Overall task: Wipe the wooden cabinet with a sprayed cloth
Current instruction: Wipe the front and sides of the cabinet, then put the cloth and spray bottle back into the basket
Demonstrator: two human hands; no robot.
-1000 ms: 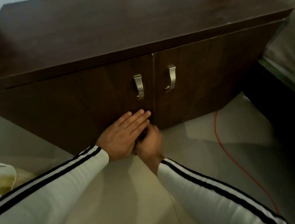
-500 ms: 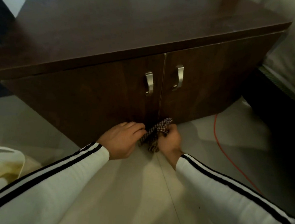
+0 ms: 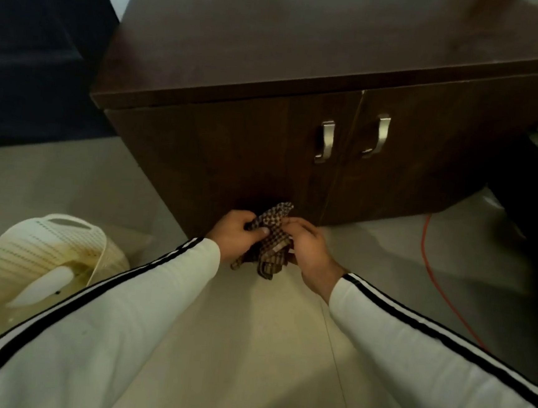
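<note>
The dark wooden cabinet (image 3: 306, 60) stands shut on the tiled floor, with a cream perforated basket (image 3: 45, 259) well to its left. Low before its doors, the left hand (image 3: 237, 233) and right hand (image 3: 306, 249) both clutch a bunched checked cloth (image 3: 271, 239) between them. This looks like regathering the cloth; next, press a flat pad to the wood and sweep.

Only one view, taken from a wide-angle camera on the head, facing forward and steeply down over both white sleeves. Close above the left hand (image 3: 237, 233) and the right hand (image 3: 309, 251), low in front of the wooden cabinet (image 3: 233, 155), with its top and two doors filling the upper half. Pale floor (image 3: 248, 348) across the bottom, a white basket (image 3: 45, 249) at the left edge; straight edges bent toward the frame borders.
</note>
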